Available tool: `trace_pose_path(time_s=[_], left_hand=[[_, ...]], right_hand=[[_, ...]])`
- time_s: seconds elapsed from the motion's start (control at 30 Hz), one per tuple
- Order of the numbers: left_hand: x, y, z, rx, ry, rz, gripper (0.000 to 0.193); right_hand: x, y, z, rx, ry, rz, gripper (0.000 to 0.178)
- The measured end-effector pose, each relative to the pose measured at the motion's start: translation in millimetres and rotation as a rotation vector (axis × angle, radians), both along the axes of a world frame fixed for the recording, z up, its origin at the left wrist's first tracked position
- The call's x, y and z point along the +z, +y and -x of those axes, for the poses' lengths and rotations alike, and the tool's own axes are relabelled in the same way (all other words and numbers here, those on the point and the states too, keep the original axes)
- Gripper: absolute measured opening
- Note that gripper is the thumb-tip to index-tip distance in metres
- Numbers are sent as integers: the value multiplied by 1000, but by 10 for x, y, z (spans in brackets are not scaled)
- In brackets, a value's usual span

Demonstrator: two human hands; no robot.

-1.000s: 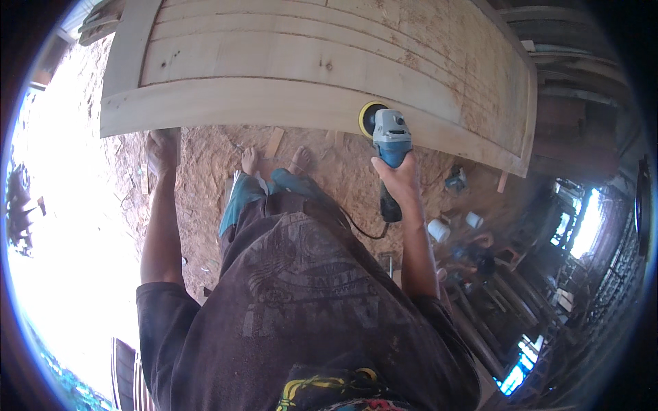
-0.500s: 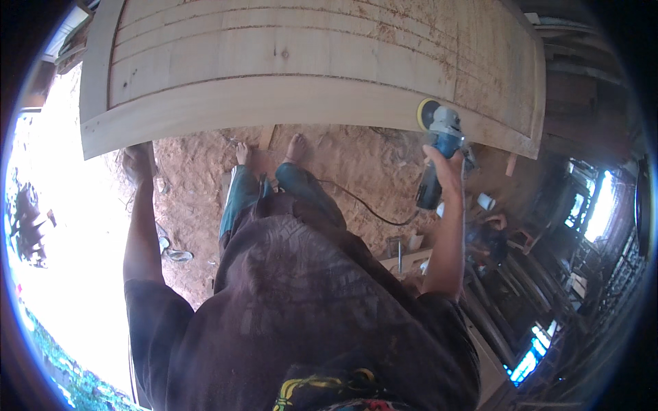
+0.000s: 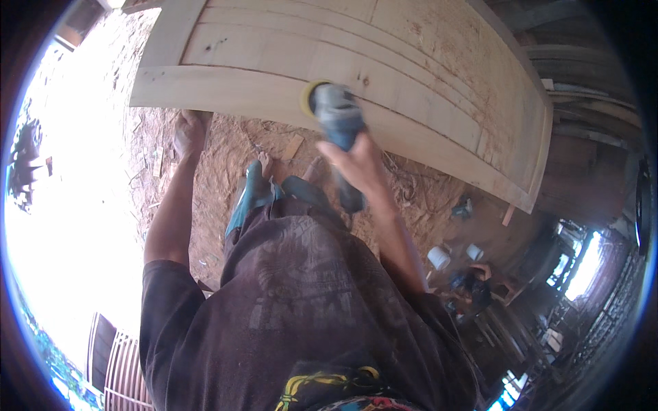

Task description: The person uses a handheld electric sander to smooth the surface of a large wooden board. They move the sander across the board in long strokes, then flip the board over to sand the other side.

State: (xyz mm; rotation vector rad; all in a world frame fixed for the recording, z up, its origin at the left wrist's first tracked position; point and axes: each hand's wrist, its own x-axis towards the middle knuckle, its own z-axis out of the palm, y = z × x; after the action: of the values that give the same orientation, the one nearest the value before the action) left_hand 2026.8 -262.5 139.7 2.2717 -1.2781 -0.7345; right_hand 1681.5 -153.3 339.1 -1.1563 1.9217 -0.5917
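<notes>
My right hand [image 3: 362, 163] is wrapped round the body of a blue and grey angle grinder [image 3: 337, 109]. The grinder is blurred by motion. Its yellow-rimmed round pad [image 3: 312, 98] lies over the near rail of a large pale wooden door panel [image 3: 274, 85] with grooves across it. My left hand [image 3: 188, 135] is closed at the panel's near edge, toward its left end. Beside that hand shows a small brownish piece, partly hidden, whose kind I cannot make out.
Sawdust lies on the panel's right part. Below are my bare feet [image 3: 266, 164] on reddish dirt with wood scraps [image 3: 293, 146]. White containers [image 3: 439, 258] stand at the right, near another person [image 3: 476, 288]. Stacked timber [image 3: 576, 96] lies beyond the panel's right end.
My right hand and the grinder have moved left along the near rail, from near its right end toward the middle. The view has turned, so the panel now slants down to the right.
</notes>
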Motion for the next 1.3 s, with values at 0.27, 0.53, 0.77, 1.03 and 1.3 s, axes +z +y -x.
trace_pose_path(time_s=[0.27, 0.53, 0.77, 1.03, 1.3], left_hand=[[8, 36, -26, -36, 1, 6, 64], [1, 31, -18, -54, 3, -36, 66], [-217, -4, -160, -25, 54, -48, 71], [-226, -92, -336, -7, 23, -142, 82], [-324, -91, -572, -25, -179, -90, 75]], right_hand=[[-249, -619, -935, 233, 191, -38, 63], [-108, -174, -68, -2, 258, -116, 66], [-185, 276, 686, -142, 245, -85, 67], [-40, 617, 1436, -277, 208, -115, 71], [-95, 1009, 2348, -363, 180, -161, 75]])
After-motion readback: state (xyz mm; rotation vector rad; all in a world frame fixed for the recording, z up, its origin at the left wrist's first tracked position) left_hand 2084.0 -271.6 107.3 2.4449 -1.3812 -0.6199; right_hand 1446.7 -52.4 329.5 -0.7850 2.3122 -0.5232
